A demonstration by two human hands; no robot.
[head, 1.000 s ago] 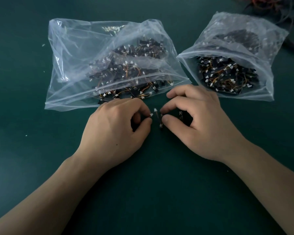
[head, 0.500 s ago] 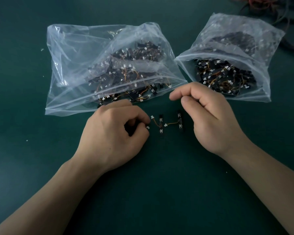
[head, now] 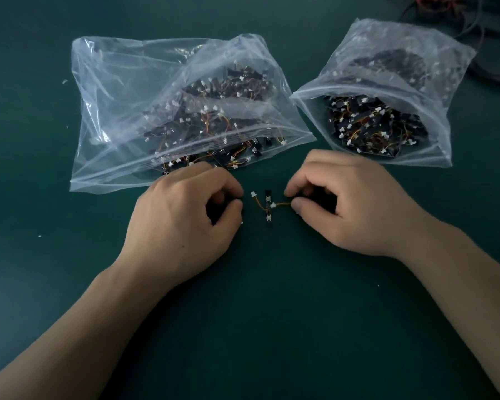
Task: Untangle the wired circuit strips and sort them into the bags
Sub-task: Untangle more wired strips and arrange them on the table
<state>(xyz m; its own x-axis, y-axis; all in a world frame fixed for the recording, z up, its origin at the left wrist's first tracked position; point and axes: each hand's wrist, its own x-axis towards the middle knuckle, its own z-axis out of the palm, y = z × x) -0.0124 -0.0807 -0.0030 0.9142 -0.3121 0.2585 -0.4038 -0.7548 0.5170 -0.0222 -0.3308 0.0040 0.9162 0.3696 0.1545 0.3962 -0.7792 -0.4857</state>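
The left hand lay knuckles-up on the dark green worktop, its fingers curled in and its thumb closed against the index fingertip on a small dark piece that was mostly hidden. The right hand lay level with it, thumb and index finger pinching the end of an orange wire.

That wire belonged to the wired circuit strip, which lay flat on the worktop between the two hands, touching only the right one. Its short black board stood crosswise to the wire, and a second wire curled toward the left hand and ended in a free white connector.

Just beyond the left hand's knuckles sat the larger clear bag, strips spilling at its mouth. Beyond the right hand sat the smaller clear bag, mouth open toward the fingers. Dark cables lay far past it.
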